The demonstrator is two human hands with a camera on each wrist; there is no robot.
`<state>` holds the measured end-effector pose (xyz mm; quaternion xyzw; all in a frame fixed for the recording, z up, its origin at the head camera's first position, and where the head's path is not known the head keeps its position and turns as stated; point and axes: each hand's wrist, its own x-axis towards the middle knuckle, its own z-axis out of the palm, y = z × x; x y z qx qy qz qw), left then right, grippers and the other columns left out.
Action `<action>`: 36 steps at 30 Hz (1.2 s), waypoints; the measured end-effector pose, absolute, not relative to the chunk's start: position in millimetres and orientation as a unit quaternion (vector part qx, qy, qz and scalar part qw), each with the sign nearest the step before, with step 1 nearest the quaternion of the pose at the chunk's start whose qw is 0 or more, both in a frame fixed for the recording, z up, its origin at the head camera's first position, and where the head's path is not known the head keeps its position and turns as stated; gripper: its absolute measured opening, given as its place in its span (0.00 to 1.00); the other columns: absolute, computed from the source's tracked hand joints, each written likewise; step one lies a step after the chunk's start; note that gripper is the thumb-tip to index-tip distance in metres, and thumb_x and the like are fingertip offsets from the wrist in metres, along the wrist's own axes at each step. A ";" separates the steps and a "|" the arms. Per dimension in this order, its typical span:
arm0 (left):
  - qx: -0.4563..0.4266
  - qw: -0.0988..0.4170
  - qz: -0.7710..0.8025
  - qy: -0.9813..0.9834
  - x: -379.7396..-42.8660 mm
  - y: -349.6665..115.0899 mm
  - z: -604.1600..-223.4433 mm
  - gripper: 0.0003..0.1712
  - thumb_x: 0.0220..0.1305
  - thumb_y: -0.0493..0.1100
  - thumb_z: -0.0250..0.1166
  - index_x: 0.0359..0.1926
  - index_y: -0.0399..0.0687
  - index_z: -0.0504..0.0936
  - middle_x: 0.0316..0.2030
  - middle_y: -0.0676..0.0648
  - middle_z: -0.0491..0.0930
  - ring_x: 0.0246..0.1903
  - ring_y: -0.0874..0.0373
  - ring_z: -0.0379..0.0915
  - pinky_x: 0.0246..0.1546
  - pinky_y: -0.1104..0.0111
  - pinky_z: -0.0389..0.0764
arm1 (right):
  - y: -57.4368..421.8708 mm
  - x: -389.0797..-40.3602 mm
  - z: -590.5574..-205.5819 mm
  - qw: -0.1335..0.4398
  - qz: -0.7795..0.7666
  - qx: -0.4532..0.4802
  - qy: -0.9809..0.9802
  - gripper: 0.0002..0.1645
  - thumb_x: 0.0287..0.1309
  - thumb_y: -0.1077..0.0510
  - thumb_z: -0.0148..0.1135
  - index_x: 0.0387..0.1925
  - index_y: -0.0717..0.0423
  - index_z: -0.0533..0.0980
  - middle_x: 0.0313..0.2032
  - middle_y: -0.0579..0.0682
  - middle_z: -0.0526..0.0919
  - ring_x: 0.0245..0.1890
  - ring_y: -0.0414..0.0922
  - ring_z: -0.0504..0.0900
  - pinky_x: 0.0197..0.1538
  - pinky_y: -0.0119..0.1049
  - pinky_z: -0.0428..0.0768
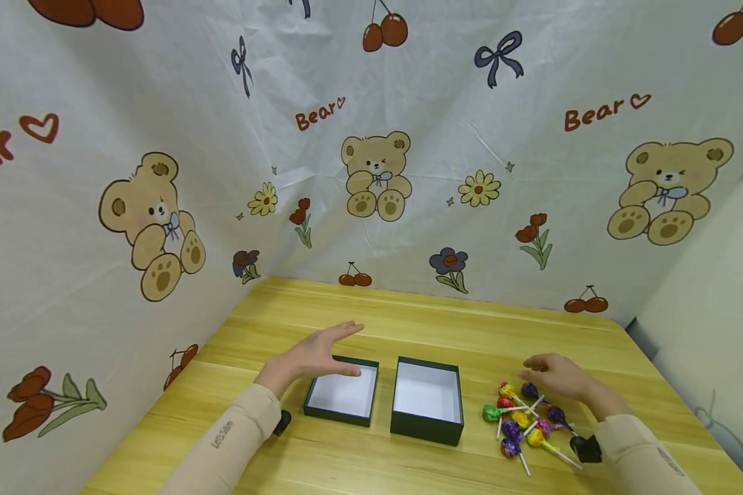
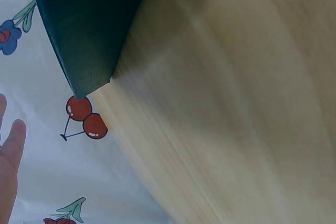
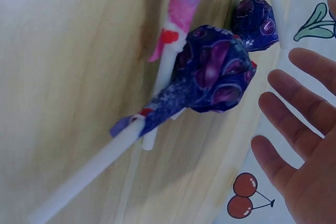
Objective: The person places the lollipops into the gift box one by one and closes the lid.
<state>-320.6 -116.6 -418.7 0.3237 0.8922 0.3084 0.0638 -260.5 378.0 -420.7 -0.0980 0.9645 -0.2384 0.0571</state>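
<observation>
Two hands reach over a wooden desk (image 1: 347,471), and both of them are without any thing in the grip. The left hand (image 1: 312,354) is well open, its thumb and fingers standing wide apart, and it is above the far left part of the lid (image 1: 342,390). Whether it touches the lid's edge, I cannot tell. The lid lies with its white inner side up and its dark green rim around.

Just to the right of the lid stands the box (image 1: 427,397), which is deeper, open at the top, also dark green outside and white inside. The lid and the box are near each other but apart.

The right hand (image 1: 560,377) is also open, with fingers slightly bent and, in the right wrist view, spread from each other. It is beside the far side of the lollipops (image 1: 510,430), which lie in a loose heap on the desk, to the right of the box. Their wrappers are purple, red, green, yellow and pink, and the white sticks point in different directions, some crossing others.

Both sleeves (image 1: 230,430) are light, and the left one carries dark letters. Behind the desk hangs a pale cloth (image 1: 421,110) printed with bears, cherries, flowers and bows.
</observation>
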 end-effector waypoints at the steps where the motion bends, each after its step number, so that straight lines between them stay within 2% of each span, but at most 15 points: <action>1: 0.325 0.064 0.311 0.891 -319.8 -116.3 -419.0 0.52 0.59 0.60 0.72 0.78 0.58 0.57 0.79 0.44 0.52 0.77 0.43 0.49 0.70 0.40 0.59 | 377.8 -259.6 -420.6 0.057 -0.241 -0.097 0.964 0.32 0.70 0.48 0.58 0.57 0.75 0.75 0.53 0.73 0.80 0.53 0.67 0.79 0.52 0.60 0.79; 7: 0.332 0.074 0.323 0.883 -316.9 -113.4 -420.9 0.50 0.60 0.59 0.72 0.78 0.57 0.58 0.79 0.45 0.51 0.77 0.42 0.48 0.70 0.40 0.59 | 377.7 -257.7 -420.6 0.058 -0.251 -0.095 0.962 0.29 0.69 0.50 0.59 0.55 0.74 0.76 0.50 0.70 0.82 0.51 0.64 0.81 0.51 0.58 0.80; 14: 0.339 0.084 0.328 0.878 -314.0 -105.7 -424.2 0.50 0.59 0.59 0.72 0.78 0.58 0.59 0.79 0.46 0.51 0.77 0.43 0.48 0.70 0.40 0.60 | 382.1 -260.3 -425.2 0.062 -0.254 -0.092 0.961 0.25 0.67 0.52 0.61 0.52 0.71 0.78 0.45 0.62 0.84 0.45 0.56 0.82 0.46 0.54 0.80; 21: 0.347 0.088 0.321 0.877 -311.2 -99.2 -427.7 0.52 0.57 0.64 0.72 0.78 0.59 0.59 0.79 0.48 0.51 0.77 0.44 0.50 0.69 0.42 0.62 | 382.4 -260.4 -429.4 0.070 -0.263 -0.090 0.958 0.24 0.65 0.52 0.63 0.52 0.70 0.78 0.43 0.58 0.84 0.43 0.50 0.81 0.44 0.48 0.80; 28: 0.354 0.092 0.321 0.874 -309.2 -93.3 -428.3 0.51 0.59 0.60 0.72 0.78 0.59 0.59 0.79 0.48 0.52 0.77 0.45 0.50 0.69 0.42 0.63 | 380.8 -258.8 -429.6 0.072 -0.269 -0.087 0.957 0.23 0.65 0.54 0.63 0.51 0.70 0.78 0.41 0.56 0.83 0.40 0.47 0.80 0.41 0.44 0.79; 36: 0.362 0.088 0.312 0.874 -305.4 -87.3 -429.0 0.51 0.57 0.62 0.73 0.77 0.59 0.60 0.79 0.50 0.54 0.76 0.47 0.52 0.69 0.45 0.64 | 379.4 -257.1 -432.5 0.059 -0.266 -0.091 0.958 0.15 0.63 0.56 0.66 0.43 0.66 0.80 0.37 0.53 0.82 0.37 0.45 0.76 0.40 0.42 0.76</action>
